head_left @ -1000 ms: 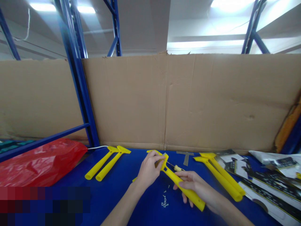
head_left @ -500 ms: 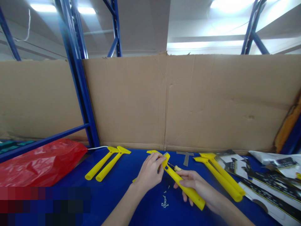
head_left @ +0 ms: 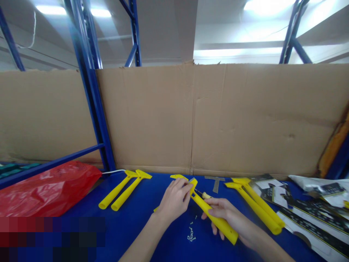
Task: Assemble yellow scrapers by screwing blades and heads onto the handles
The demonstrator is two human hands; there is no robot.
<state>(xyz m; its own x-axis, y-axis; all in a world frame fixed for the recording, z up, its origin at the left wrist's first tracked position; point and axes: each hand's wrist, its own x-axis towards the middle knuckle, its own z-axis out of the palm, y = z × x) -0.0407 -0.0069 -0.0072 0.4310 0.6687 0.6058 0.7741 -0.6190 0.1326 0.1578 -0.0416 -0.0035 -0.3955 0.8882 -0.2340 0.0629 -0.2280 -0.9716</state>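
Observation:
A yellow scraper-like handle (head_left: 215, 216) slants between my hands over the blue table. My left hand (head_left: 176, 198) is closed on its upper, head end, fingertips pressed together there. My right hand (head_left: 222, 214) grips the tube lower down and also holds a screwdriver (head_left: 204, 195), whose pale handle and thin shaft show behind the yellow part. Below the hands lie several small screws and nuts (head_left: 191, 234). Another yellow handle (head_left: 178, 176) lies behind my left hand, mostly hidden by it.
Two yellow handles (head_left: 128, 193) lie at left, near a red plastic bag (head_left: 54, 189). At right are two more yellow handles (head_left: 257, 209) and black-and-white packages (head_left: 316, 218). Grey strips (head_left: 215, 185) rest at the back before a cardboard wall (head_left: 191, 120). A blue rack post (head_left: 95, 109) stands left.

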